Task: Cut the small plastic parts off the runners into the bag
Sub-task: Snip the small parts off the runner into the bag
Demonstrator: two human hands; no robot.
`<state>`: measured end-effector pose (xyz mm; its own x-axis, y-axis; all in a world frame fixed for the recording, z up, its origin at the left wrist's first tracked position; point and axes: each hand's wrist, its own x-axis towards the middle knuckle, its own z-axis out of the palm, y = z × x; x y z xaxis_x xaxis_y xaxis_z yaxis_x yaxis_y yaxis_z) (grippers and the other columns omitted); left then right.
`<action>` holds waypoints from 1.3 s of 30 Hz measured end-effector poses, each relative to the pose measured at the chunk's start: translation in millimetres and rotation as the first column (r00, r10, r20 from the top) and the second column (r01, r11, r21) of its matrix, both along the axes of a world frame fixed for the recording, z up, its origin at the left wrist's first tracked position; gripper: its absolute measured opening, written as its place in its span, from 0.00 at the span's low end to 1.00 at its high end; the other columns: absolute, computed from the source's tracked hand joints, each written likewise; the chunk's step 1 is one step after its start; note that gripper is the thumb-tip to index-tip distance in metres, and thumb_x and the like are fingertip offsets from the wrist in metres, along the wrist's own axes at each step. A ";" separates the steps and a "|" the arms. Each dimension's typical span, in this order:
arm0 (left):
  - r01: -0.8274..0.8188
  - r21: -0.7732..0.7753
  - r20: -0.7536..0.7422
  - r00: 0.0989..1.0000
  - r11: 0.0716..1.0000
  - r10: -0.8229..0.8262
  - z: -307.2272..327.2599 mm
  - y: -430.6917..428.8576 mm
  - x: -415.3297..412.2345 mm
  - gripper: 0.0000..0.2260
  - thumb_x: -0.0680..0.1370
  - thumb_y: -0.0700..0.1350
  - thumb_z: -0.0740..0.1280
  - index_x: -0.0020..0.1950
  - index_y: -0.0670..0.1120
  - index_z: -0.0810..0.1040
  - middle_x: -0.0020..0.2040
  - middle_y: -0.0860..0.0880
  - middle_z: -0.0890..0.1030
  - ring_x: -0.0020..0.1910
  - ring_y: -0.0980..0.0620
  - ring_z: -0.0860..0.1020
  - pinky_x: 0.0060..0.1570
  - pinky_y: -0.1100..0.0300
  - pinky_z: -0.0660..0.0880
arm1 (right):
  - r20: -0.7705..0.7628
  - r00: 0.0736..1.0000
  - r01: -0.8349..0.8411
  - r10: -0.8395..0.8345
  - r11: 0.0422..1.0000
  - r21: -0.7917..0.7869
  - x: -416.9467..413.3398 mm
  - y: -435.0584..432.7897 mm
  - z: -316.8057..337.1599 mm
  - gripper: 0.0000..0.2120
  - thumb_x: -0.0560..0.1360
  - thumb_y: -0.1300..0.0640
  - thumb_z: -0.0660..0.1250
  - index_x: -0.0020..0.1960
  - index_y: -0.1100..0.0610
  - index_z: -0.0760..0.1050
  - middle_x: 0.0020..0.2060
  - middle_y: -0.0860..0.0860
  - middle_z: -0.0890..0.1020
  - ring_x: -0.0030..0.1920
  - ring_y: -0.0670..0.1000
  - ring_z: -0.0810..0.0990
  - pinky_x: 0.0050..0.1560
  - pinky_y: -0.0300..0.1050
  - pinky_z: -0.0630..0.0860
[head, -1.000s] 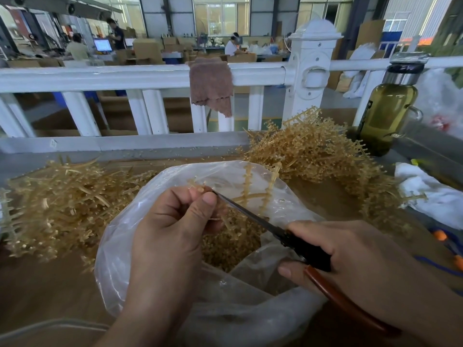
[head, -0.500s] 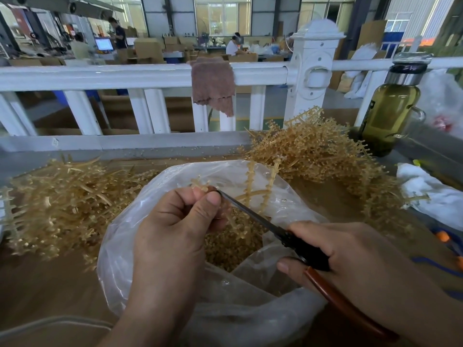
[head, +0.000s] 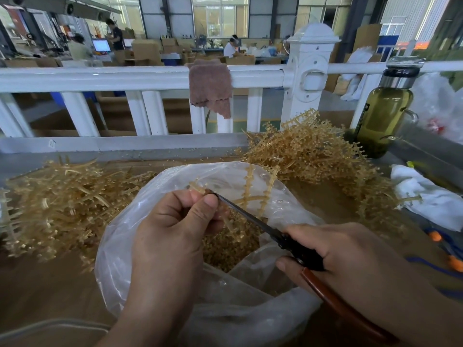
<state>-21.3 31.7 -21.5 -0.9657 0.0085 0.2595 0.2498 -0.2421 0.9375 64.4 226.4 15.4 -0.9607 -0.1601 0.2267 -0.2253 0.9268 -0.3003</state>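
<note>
Tan runner [head: 248, 181] sits pinched between our left hand [head: 170, 234] fingers, over the bag [head: 120, 246] (cut parts [head: 225, 251] inside). Our right hand [head: 350, 256] grips the cutters [head: 298, 249].

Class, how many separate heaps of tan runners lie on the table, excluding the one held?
2. The left heap lies left of the bag; the right heap lies behind the bag's right side, near the bottle. The bag may hide stray runners.
</note>
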 end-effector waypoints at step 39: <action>0.068 0.023 0.004 0.998 0.997 -0.069 -1.9 2.2 -0.3 0.05 0.75 0.50 0.72 0.41 0.51 0.82 0.44 0.44 0.87 0.45 0.47 0.86 0.41 0.59 0.81 | 0.015 1.000 0.022 -0.021 0.999 -0.027 -2.9 1.6 -7.8 0.22 0.68 0.30 0.53 0.44 0.46 0.73 0.33 0.43 0.77 0.36 0.44 0.76 0.37 0.40 0.71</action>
